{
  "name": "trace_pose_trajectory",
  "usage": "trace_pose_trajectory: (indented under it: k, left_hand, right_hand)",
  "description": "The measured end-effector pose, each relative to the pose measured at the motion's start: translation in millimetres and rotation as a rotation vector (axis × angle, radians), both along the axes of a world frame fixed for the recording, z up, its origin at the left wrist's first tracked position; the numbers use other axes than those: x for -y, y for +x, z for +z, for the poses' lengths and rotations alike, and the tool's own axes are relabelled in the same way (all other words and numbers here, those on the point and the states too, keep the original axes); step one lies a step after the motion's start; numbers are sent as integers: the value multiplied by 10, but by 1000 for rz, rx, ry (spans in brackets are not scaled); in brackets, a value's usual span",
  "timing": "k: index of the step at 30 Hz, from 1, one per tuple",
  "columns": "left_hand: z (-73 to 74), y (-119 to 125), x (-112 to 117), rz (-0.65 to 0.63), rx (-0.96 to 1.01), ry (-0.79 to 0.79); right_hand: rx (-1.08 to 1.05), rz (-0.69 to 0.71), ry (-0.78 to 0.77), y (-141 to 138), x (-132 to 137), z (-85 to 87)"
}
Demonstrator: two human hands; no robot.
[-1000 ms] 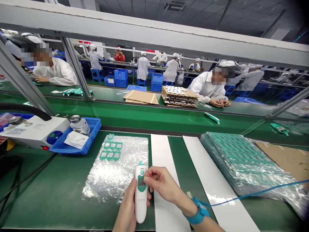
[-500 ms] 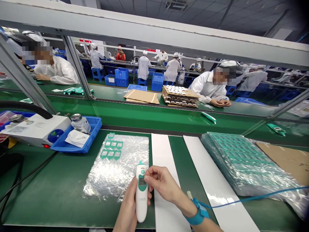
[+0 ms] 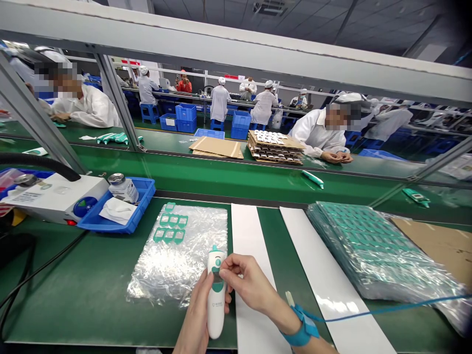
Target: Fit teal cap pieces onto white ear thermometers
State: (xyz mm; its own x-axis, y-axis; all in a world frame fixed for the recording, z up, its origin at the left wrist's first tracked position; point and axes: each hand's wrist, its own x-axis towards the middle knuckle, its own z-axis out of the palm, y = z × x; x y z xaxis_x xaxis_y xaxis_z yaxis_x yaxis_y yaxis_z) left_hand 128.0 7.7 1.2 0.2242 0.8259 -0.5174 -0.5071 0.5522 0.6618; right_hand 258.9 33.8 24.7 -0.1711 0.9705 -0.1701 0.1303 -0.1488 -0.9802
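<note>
Thermometer [image 3: 216, 309] partly hides plastic sheet [image 3: 162, 270], near white strip [image 3: 246, 228].

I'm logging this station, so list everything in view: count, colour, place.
Held device: 1, white and green, front centre
Plastic: 1 piece, clear, left of centre
Frames: 7, green, on the plastic
Strips: 2, white, centre right
Wrapped stack: 1, green and clear, right
Tray: 1, blue, left
Bottle: 1, white, in tray
Cloth: 1, white, in tray
Machine: 1, white, far left
Bench: 1, green, foreground
Belt: 1, green, across the middle
Loose devices: 3, white and green, on belt
Cardboard: several, brown, right and background
Crates: several, blue, background
Co-workers: several, mostly in white, background
Strap: 1, blue, right wrist
Left hand: 1, bare, around the held device
Right hand: 1, bare, at its upper half
</note>
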Motion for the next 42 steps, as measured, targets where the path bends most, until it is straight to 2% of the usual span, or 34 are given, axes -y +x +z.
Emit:
trace_pose_trajectory:
  k: [3,5,11,15,17,22,25,31,35,39,42]
  left_hand:
    - [23,-14,6,53,-69,-111]
    - [28,-21,3,56,-101,-122]
    - [54,10,1,-30,-143,133]
    - [47,23,16,-60,-162,198]
    - [21,10,23,-74,-139,188]
    - [-87,-32,28,-47,-61,49]
    - [-128,-37,24,-65,-45,67]
    - [-64,-14,20,-114,-61,139]
    - [-7,20,10,-132,-68,197]
    - [-49,25,-24,-139,-86,160]
    - [-81,6,-73,-177,-121,84]
  right_hand:
    - [9,18,6,-10,7,-15]
    - [28,20,14,-21,12,-12]
    - [159,-6,92,-34,30,4]
    - [206,0,123,-28,38,4]
    - [206,2,127,-32,41,9]
    - [220,13,129,-45,53,15]
    - [249,-20,171,-20,51,4]
    - [156,-34,144,49,39,10]
    - [58,23,108,84,32,-10]
    - [-4,50,168,165,-3,-55]
    - [112,68,271,257,-48,-2]
